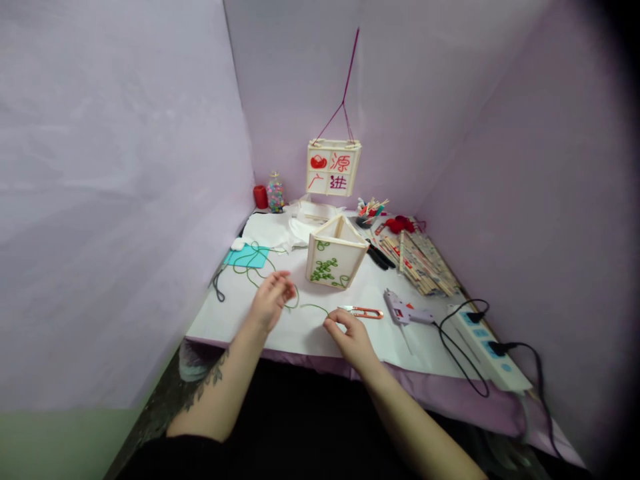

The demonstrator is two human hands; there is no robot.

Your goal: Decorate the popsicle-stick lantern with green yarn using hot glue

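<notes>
Two hands shared one green cord (313,306) above the white table (300,331). The left hand (273,299) was curled shut around the cord, fingertips pinched together. The right hand (351,335) had thumb and forefinger closed on the cord's near end.

Between the two grips the cord ran as a short, slack span, its long axis lying left to right across the person's front. Past the left hand it trailed away to the left and back in loose loops over a teal card (247,257). The free length therefore lay on the left hand's side, and the end with the right.

Orange snips (363,311) lay just beyond the right hand's fingertips, apart from them, and nearer that hand than the left. A glue gun (406,311) lay further right.

Behind the hands stood a stick-framed box (334,259), open at the top, with green cord patterns on its front panel; what was inside could not be seen. At the back, a jar (275,193) held coloured beads, and a dark cup (365,219) held sticks and pens.
</notes>
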